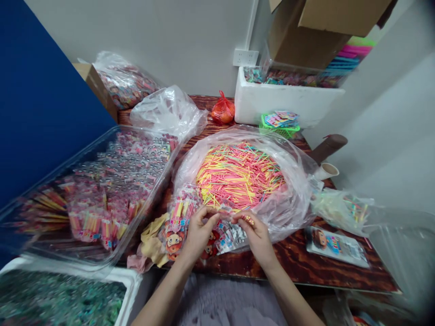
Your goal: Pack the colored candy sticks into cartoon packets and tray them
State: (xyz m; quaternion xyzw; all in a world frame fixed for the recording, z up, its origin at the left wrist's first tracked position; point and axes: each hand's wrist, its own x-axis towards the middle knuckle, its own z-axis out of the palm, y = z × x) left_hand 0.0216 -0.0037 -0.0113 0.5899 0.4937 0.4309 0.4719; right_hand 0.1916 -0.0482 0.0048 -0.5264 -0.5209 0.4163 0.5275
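At the table's front edge, my left hand (203, 226) and my right hand (253, 231) are close together, fingers bent and pinched. A small pinkish packet (224, 213) spans the gap between their fingertips; its details are blurred. Just beyond lies an open clear bag (299, 190) heaped with pink, yellow and green sticks (241, 174). Printed packets with a cartoon face (174, 240) sit beside my left hand, some holding sticks. More printed, silvery packets (231, 237) lie beneath and between my hands.
A clear tray (158, 192) of filled packets stands left, above a white foam box (131, 283) of greenish items. Behind are a red bag of fruit (223, 110), a green basket (288, 131) and a white foam box (282, 102). A flat packet (336, 246) lies right.
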